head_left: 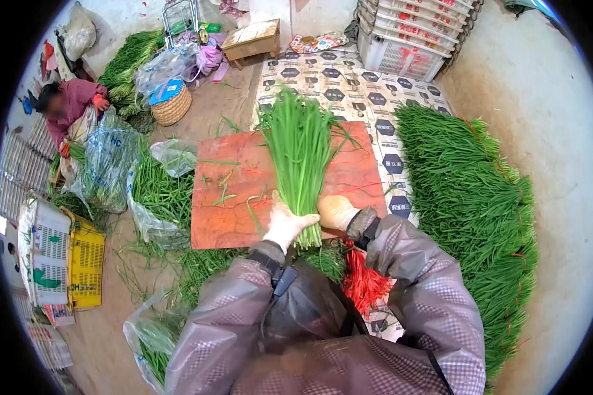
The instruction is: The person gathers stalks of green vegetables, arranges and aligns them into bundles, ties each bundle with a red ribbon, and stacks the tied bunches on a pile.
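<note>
A thick bunch of green Chinese chives [299,148] lies on a reddish-brown board [224,197], its leaf tips pointing away from me and its cut stems toward me. My left hand [287,220], in a pale glove, wraps round the bunch near the stem ends, thumb across the top. Against the right side of the stems is my right hand [338,212], also gloved, with its fingers curled closed. Whatever it may hold is hidden from view. Red ties [365,280] hang in a bundle just below the board, near my right forearm. Loose leaves and red strands are scattered over the board.
Tied chive bunches [464,224] form a long pile at right. Loose chives [161,191] in plastic bags stand at left, near a yellow crate [85,260]. Behind are a wooden stool [252,39], a woven basket [171,108] and stacked white crates [405,56]. Another person [76,108] sits at far left.
</note>
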A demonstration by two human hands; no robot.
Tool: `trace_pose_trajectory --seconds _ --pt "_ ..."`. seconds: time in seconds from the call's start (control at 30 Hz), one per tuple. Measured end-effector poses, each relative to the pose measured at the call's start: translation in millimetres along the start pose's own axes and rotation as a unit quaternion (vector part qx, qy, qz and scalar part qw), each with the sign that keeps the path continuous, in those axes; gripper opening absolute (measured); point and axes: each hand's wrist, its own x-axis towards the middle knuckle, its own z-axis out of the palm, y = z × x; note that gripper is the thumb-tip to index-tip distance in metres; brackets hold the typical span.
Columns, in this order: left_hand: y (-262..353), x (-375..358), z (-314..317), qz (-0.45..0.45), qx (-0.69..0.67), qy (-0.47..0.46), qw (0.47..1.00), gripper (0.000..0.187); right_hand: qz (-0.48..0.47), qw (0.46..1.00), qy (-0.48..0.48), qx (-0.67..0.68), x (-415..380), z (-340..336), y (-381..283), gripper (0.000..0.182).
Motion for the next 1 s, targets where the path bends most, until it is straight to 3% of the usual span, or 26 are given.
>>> trace_pose_trajectory --seconds 0.03,0.13,0.27,0.37,0.47,0.57,0.67,0.7,0.73,0.8,0.87,0.9,1.0 --pt "6.3 -4.7 2.8 -0.016 0.092 0.049 0.994 0.119 -0.004 1.000 0.000 -0.006 -2.4 -3.1 3.1 0.033" --pt "23.9 -12.2 4.4 -0.070 0.161 0.039 0.984 0.135 -0.029 0.996 0.074 0.044 3.2 13.5 36.3 0.027" --pt "29.7 -13.4 2.4 -0.105 0.146 0.022 0.983 0.132 0.040 0.983 0.169 0.064 -8.2 -7.5 74.3 0.026" --pt "27.7 -13.2 3.1 -0.106 0.144 0.020 0.984 0.130 0.036 0.977 0.210 -0.028 -4.4 7.8 87.1 0.024" --pt "34.9 -14.3 -2.5 -0.088 0.139 0.014 0.986 0.127 -0.032 0.957 0.243 -0.154 -0.1 15.3 96.2 0.026" --pt "28.7 -13.5 -1.9 -0.055 0.135 0.018 0.989 0.124 0.000 0.976 0.147 0.163 -6.6 17.1 104.9 0.020" --pt "16.7 -8.2 1.8 -0.034 0.143 0.034 0.989 0.120 0.001 0.938 0.230 0.261 -30.7 9.7 83.4 0.016" --pt "19.0 -9.7 2.0 -0.040 0.146 0.039 0.988 0.120 -0.039 0.941 0.233 0.241 -30.6 10.6 77.5 0.015" --pt "20.6 -10.8 2.8 -0.045 0.149 0.043 0.987 0.120 -0.017 0.920 0.225 0.319 -34.3 12.9 62.9 0.017" --pt "12.3 -7.8 6.3 -0.043 0.155 0.049 0.986 0.121 0.099 0.837 -0.013 0.539 -45.4 -0.1 31.7 0.025" --pt "5.8 -2.5 5.4 -0.048 0.139 0.039 0.988 0.121 0.093 0.875 -0.021 0.474 -43.9 8.2 19.3 0.032" --pt "6.9 -2.4 3.9 -0.054 0.123 0.029 0.990 0.122 0.061 0.870 -0.004 0.489 -32.3 31.9 27.0 0.027" --pt "10.9 -4.1 3.6 -0.059 0.132 0.036 0.989 0.123 0.099 0.794 -0.011 0.600 -28.2 43.7 27.8 0.022"
